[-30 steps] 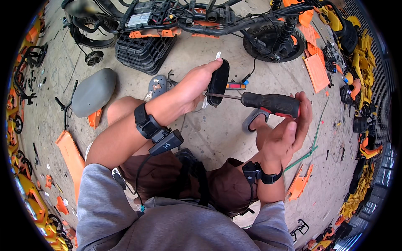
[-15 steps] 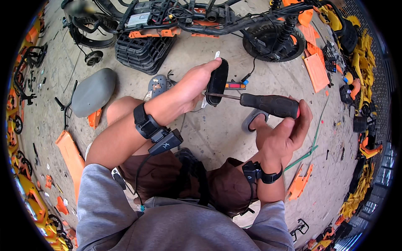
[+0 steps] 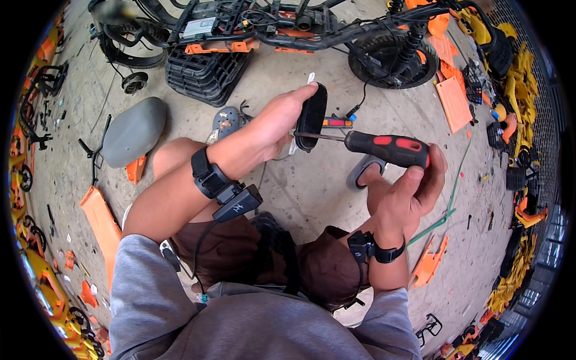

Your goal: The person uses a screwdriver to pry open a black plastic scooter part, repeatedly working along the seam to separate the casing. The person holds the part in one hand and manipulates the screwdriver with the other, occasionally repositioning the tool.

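Observation:
My left hand point(image 3: 281, 120) grips a flat, black, oblong part point(image 3: 312, 114) and holds it on edge above the floor. A pale edge of the part sticks out at its top and bottom; its exact kind I cannot make out. In my right hand point(image 3: 411, 201) is a screwdriver point(image 3: 390, 149) with a black and red handle, held by the fingertips at the handle's end. Its shaft runs left, and the tip meets the lower end of the black part. Whatever the tip sits in is too small to see.
Ahead lies a stripped motorbike frame point(image 3: 312, 39) with a black crate point(image 3: 207, 75) beside it. A grey seat point(image 3: 135, 132) rests on the floor to the left. Orange panels point(image 3: 453, 103) are scattered on both sides. A red and yellow light point(image 3: 337, 123) lies beyond my hands.
The screwdriver's handle has turned about its own axis, so its red inlays now face up. My left hand and the black part have hardly moved.

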The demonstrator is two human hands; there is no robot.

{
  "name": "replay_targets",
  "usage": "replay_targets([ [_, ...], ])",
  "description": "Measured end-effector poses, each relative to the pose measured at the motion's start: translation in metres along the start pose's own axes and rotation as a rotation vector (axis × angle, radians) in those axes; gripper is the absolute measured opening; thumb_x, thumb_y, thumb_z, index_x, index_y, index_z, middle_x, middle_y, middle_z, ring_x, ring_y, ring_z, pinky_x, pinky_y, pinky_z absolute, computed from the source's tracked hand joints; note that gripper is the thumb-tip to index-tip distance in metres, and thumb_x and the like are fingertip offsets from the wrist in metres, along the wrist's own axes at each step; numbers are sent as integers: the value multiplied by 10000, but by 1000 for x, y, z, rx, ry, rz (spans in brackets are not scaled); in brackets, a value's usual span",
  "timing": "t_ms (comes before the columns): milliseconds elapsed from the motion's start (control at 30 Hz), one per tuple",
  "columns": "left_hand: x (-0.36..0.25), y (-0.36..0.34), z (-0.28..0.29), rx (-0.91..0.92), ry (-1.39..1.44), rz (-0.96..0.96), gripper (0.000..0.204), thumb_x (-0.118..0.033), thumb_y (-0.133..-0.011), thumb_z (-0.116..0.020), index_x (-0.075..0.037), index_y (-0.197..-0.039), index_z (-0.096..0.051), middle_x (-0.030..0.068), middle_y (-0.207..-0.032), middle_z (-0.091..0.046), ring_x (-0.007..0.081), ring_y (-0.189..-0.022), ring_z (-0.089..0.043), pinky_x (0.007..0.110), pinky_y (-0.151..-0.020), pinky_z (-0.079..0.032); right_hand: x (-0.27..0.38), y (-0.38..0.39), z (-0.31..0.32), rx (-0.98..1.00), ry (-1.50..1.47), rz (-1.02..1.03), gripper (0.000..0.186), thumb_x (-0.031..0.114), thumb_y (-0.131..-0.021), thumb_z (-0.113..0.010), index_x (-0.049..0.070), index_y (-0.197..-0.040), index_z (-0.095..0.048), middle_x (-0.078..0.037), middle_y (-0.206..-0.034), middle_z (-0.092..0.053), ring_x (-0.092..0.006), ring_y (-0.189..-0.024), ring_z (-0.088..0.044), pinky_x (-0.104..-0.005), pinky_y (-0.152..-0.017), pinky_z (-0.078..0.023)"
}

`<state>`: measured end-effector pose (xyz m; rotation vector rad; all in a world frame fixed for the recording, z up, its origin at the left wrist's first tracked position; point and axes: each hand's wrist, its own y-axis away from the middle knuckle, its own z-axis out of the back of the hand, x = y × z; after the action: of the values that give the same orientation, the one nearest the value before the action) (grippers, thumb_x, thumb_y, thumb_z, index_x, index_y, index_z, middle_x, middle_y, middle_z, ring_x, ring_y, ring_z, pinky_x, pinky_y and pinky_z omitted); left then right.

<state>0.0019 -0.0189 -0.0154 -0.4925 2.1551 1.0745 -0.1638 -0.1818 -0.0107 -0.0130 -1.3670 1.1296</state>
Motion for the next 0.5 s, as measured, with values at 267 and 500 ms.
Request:
replay_targets([
  [267, -1, 2, -1, -8, -11, 8, 473, -420, -1037, -444, -60, -1328, -542, 48, -1265, -526, 178, -931, -580, 368, -773, -517, -3, 0, -2, 13, -150, -20, 487, 197, -935, -558, 14, -1368, -431, -179, -1338, -530, -297, -1239, -505, -465, -1076, -388],
  [500, -1, 3, -2, -17, -18, 5, 488, -434, -1034, -437, -65, -1335, -544, 48, -1281, -524, 183, -957, -567, 381, -780, -508, -1, -3, -2, -11, -175, 4, 475, 250, -968, -550, 11, -1364, -441, -208, -1326, -540, -291, -1169, -554, -446, -1013, -432],
])
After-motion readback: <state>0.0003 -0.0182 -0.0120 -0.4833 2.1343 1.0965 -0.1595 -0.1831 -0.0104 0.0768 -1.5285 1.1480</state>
